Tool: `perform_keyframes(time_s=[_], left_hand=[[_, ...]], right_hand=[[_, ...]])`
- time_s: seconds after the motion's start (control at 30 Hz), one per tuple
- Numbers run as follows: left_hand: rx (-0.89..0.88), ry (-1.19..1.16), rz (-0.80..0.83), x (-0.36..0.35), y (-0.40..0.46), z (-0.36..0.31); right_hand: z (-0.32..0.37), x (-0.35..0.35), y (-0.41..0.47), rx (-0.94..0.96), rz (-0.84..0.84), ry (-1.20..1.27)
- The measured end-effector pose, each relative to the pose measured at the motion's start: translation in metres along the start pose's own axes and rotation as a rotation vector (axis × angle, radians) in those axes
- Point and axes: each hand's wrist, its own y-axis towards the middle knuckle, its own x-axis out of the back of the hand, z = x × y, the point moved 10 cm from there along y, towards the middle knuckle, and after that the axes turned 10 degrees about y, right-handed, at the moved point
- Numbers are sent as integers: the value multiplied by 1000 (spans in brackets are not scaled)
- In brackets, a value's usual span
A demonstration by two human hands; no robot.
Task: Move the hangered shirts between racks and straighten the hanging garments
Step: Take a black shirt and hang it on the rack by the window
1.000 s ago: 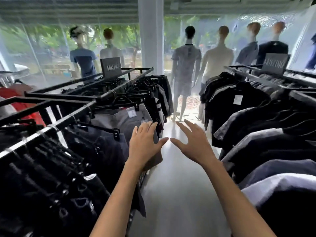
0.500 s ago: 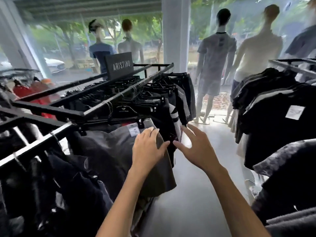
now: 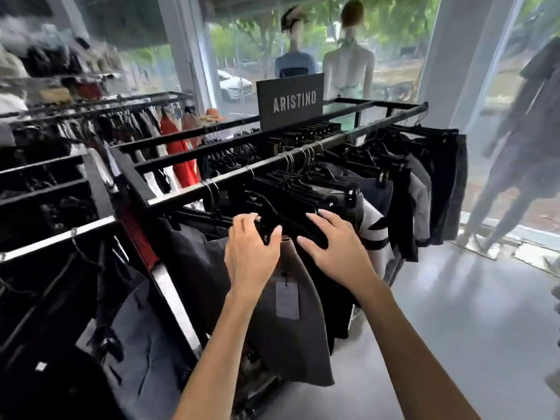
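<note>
Where a second ago both hands hung spread and empty over the aisle, they have now landed on the black rack (image 3: 272,165). The left hand (image 3: 253,253) curls its fingers and thumb round the black hanger (image 3: 272,221) of a grey garment (image 3: 291,322), at about 12 o'clock from the wrist. The right hand (image 3: 333,247) lies at 3 o'clock of it, fingers straight and pressed flat on the neighbouring dark garment (image 3: 306,228), gripping nothing. A tag (image 3: 287,300) dangles at 6 o'clock under the hanger. Behind, at 12 o'clock, stands the ARISTINO sign (image 3: 290,101). Contact made, the reaching seems over; judging by the grip, lifting the hanger off the rail or squaring the piece comes next, with tangled neighbouring hooks the likely snag.
</note>
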Motion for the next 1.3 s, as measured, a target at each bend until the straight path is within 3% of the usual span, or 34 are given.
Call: perform_keyframes(time_s=[0.1, 0.23, 0.37, 0.5, 0.87, 1.07, 1.3], left_hand=[[313, -152, 27, -12, 9, 34], [484, -291, 60, -30, 20, 54], [535, -515, 115, -48, 21, 71], [601, -660, 71, -47, 14, 88], [673, -551, -31, -21, 6, 113], [729, -522, -65, -19, 3, 102], [799, -542, -171, -7, -6, 100]], right_hand=[[-3, -22, 27, 23, 87, 75], [8, -65, 63, 92, 191, 211], [19, -95, 87, 65, 291, 346], [20, -133, 102, -11, 471, 497], [38, -207, 90, -165, 720, 842], [40, -211, 87, -224, 672, 895], [42, -213, 83, -271, 736, 974]])
